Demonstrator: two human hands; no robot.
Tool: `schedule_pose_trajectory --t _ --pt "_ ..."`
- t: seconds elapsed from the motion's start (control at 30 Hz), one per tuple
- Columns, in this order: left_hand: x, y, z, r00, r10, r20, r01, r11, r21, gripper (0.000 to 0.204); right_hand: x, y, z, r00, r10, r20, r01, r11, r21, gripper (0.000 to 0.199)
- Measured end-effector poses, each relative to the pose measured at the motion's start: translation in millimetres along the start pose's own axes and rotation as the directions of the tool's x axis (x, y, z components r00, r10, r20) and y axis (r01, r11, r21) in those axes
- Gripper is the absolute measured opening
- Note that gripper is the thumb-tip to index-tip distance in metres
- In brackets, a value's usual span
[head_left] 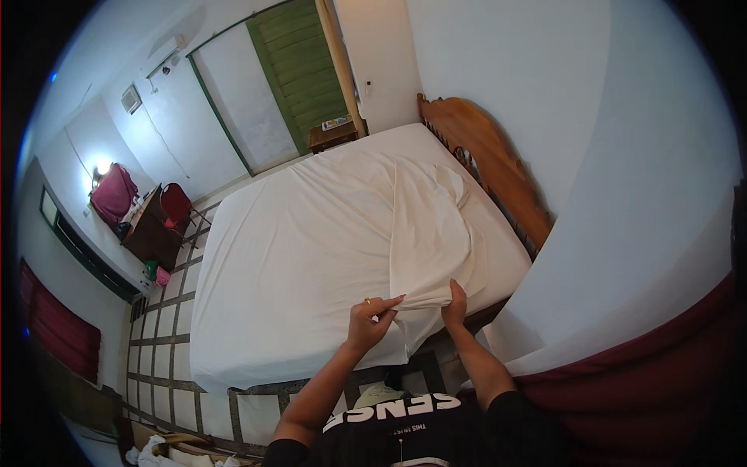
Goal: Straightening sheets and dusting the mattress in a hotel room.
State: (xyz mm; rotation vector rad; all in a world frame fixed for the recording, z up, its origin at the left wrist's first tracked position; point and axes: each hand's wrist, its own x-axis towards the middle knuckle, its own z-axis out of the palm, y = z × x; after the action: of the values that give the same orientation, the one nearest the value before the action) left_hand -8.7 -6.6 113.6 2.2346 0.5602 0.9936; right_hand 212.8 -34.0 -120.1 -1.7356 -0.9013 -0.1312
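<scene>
A white bed sheet [311, 257] is spread over a large bed, with its upper part folded back and rumpled toward the headboard. At the near side of the bed, my left hand [370, 321] pinches the folded edge of the sheet, a ring on one finger. My right hand [455, 303] grips the same edge a short way to the right, closer to the headboard. Between both hands the cloth is drawn into taut creases. Below them a loose flap hangs over the bed's near side.
A carved wooden headboard [498, 163] stands against the right wall. Beyond the bed is a small bedside table [333, 137]. To the left are a red chair [177, 208] and a desk [152, 233]. A dark red curtain [646, 381] hangs close at my right.
</scene>
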Motion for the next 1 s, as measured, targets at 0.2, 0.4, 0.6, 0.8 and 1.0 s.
schedule_pose_trajectory --t 0.2,0.4,0.6,0.8,1.0 --pt "6.7 12.6 10.6 0.997 -0.011 -0.074 0.005 0.996 -0.087 0.034 -52.5 48.9 3.7 0.969 0.145 0.201 -0.156 0.987 0.04 0.048" --pt "7.0 18.2 27.2 0.999 -0.013 0.04 0.017 0.996 -0.087 0.034 -86.1 58.4 -8.5 0.117 0.27 0.956 -0.215 0.946 -0.241 0.05" --pt "-9.0 28.7 63.4 0.989 0.024 0.143 0.014 0.967 -0.255 0.03 -38.5 35.9 -43.9 0.572 0.213 0.792 -0.576 0.792 0.203 0.039" --pt "-25.0 44.5 97.7 0.938 0.195 0.286 -0.135 0.967 -0.216 0.034 25.9 -27.8 -93.3 0.711 0.435 0.552 -0.561 0.825 0.072 0.053" --pt "-34.3 46.4 120.1 0.888 0.281 0.365 -0.197 0.948 -0.249 0.034 24.1 -60.6 -117.6 0.425 0.425 0.799 -0.817 0.56 0.137 0.064"
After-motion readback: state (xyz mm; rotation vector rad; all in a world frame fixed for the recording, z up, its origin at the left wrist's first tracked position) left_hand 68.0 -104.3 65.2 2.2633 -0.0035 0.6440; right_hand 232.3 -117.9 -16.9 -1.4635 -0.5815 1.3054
